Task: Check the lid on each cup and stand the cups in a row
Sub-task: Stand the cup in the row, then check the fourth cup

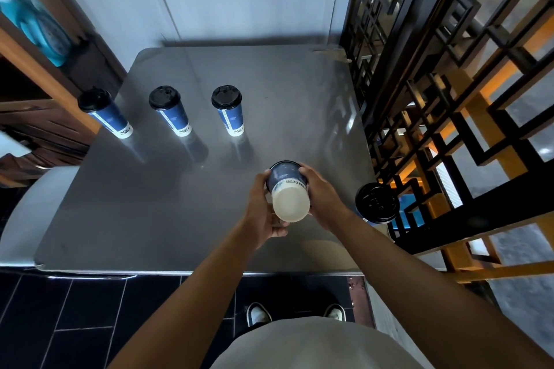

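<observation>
Three blue paper cups with black lids stand upright in a row across the far left of the steel table (144, 204): the left cup (105, 113), the middle cup (170, 112) and the right cup (229, 111). A fourth blue cup (287, 189) is held above the table, tipped over so its white base faces me and its lid end points away. My left hand (265, 210) grips its left side and my right hand (322, 195) its right side. A fifth cup with a black lid (377, 203) stands at the table's right edge, just right of my right wrist.
A black and orange lattice screen (449, 99) runs along the table's right side. A wooden shelf unit (39, 93) stands to the left, a pale wall behind. Dark floor tiles (90, 323) and my shoes lie below the table's near edge.
</observation>
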`<state>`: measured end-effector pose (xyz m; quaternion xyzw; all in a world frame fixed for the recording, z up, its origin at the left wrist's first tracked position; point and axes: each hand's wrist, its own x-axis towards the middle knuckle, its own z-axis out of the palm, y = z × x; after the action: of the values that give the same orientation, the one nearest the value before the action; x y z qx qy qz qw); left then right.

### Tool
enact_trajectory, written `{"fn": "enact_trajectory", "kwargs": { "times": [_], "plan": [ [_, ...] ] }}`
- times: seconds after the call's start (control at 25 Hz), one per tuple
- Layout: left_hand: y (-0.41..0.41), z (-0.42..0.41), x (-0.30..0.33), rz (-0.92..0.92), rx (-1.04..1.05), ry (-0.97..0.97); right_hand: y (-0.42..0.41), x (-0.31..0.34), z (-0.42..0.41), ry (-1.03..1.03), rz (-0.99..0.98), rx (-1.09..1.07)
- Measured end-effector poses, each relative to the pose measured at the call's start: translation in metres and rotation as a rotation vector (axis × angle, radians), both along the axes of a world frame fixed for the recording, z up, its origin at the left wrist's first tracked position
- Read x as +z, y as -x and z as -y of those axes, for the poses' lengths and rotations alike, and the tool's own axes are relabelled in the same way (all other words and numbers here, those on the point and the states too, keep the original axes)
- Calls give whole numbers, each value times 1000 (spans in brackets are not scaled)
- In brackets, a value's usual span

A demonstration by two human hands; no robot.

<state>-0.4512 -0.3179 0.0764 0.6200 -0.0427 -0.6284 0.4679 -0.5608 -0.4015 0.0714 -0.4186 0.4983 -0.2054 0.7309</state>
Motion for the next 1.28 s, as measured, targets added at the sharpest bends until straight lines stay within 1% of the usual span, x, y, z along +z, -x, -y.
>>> {"fn": "enact_trajectory", "kwargs": {
  "times": [0.04,0.16,0.24,0.36,0.44,0.68,0.88,0.92,1.0,1.08,1.12,1.2,1.28],
  "plan": [
    [0,0,1,-11,1,-10,0,0,1,32,-17,22],
    [5,3,7,-130,19,-10,1,2,2,134,-87,106],
    [4,5,10,-166,84,27,0,2,3,123,-79,107],
    [-2,4,4,-120,110,36,1,1,-1,-13,-44,54],
    [-2,3,5,-89,128,37,1,-1,-2,-62,-25,30],
    [-2,1,2,-23,87,8,-1,1,-2,-85,0,5],
    [-9,2,3,74,39,-60,-1,3,0,-25,-79,18],
    [-10,4,5,68,32,-79,-1,2,1,4,-92,33],
    [-9,5,12,-18,34,-78,-3,2,1,67,-99,60],
    [-4,6,18,-129,53,-10,-5,2,1,111,-73,55],
    [-3,7,17,-148,67,20,-6,2,1,119,-58,48],
    [-1,7,16,-170,123,63,-5,3,2,97,-56,41],
    [-1,8,13,-200,178,105,-5,1,1,23,-62,17]
  ]
}}
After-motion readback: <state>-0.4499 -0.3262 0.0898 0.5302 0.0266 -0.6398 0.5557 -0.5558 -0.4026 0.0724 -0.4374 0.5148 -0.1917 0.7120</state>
